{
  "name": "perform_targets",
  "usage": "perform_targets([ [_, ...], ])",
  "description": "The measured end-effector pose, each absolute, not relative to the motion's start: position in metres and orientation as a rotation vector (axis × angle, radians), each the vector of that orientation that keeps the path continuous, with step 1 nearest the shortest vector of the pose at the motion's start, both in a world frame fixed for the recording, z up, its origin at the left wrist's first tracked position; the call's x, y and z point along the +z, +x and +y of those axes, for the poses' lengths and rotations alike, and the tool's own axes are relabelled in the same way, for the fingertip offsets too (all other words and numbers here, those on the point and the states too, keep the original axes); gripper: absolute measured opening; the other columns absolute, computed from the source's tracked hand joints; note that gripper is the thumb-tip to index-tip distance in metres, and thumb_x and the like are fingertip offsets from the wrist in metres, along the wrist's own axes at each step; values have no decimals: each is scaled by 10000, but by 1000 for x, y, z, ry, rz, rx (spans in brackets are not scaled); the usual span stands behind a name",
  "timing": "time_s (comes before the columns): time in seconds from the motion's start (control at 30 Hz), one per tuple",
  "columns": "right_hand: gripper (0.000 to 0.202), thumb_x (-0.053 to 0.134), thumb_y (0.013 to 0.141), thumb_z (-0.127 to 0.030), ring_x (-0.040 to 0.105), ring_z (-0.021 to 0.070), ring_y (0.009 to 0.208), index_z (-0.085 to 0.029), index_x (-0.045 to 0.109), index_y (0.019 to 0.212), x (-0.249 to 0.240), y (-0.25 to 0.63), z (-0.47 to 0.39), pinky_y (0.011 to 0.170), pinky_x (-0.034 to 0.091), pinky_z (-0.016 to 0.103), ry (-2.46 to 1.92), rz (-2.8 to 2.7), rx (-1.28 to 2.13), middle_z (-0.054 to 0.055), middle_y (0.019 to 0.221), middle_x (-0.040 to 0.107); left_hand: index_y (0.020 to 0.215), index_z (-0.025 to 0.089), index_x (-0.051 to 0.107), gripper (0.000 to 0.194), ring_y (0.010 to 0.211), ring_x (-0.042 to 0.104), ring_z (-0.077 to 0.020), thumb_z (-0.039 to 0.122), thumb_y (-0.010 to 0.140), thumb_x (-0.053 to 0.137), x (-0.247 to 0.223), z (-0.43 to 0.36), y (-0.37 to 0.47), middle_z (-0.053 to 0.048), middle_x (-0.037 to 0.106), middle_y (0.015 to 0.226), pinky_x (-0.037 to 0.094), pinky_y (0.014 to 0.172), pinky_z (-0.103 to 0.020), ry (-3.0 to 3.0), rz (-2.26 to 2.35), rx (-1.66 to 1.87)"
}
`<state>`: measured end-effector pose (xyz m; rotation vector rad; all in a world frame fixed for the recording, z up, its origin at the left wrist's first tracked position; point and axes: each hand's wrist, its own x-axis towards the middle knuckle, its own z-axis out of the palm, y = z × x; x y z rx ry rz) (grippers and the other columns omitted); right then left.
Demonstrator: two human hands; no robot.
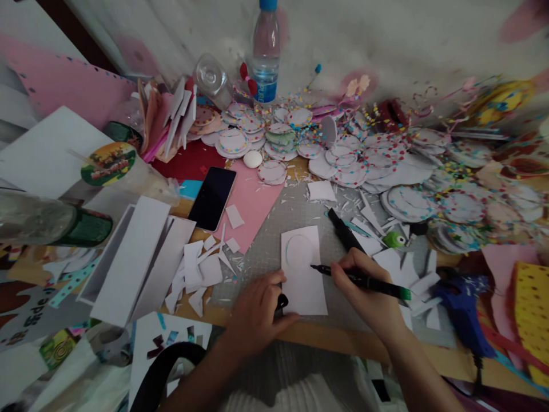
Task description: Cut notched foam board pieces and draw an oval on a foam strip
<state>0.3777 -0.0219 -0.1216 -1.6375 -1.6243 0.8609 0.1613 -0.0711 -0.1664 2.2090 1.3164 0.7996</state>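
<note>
My right hand (358, 286) is closed around a black marker (371, 283) with a green end, its bare tip pointing left. That tip is at the right part of a white paper rectangle (302, 292), just below a pale circle (299, 252). Whether the circle is a drawn outline or a separate disc, I cannot tell. At the paper's lower left edge rests my left hand (259, 306), with a small black marker cap (282, 301) held between thumb and fingers. Both hands are low over the grey cutting mat (261, 252).
Decorated paper discs (338, 154) pile up along the back, near a water bottle (266, 57). Left lie a phone (213, 197), white scraps (201, 269) and a white box (132, 257). To the right are a black utility knife (343, 229) and a blue glue gun (465, 309).
</note>
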Motion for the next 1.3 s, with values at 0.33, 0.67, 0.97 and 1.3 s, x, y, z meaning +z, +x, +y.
perform_targets([
  [0.33,271,596,831,-315,433,124,524,-219,457,620,-121,375,-26,489,342,258,-1664,-1592,882,-42,563,456,920,192,435,349,1072,626,-278,375,793,705,-168,-71,161,-148,629,1146,534,844,-400,2218,1309,819],
  [0.67,282,609,849,-364,454,118,530,-210,492,643,-122,374,-31,503,350,246,-1631,-1469,975,-38,571,498,937,196,418,388,1076,609,-285,461,801,667,-160,-71,158,-155,606,1165,520,833,-399,2148,1283,778],
  [0.97,157,544,901,-369,596,166,734,-243,602,974,-109,395,-46,669,465,275,-1193,-1197,1484,13,810,631,1045,176,452,119,1006,547,-232,191,928,443,-113,-49,150,-102,597,1037,433,893,-412,2244,1231,684],
  [1.3,206,463,946,-334,552,144,665,-223,633,908,-99,392,-61,629,422,261,-989,-1141,1634,3,731,586,956,180,530,164,773,545,-173,340,946,497,-79,-51,165,-22,590,794,395,701,-284,2347,1173,613],
])
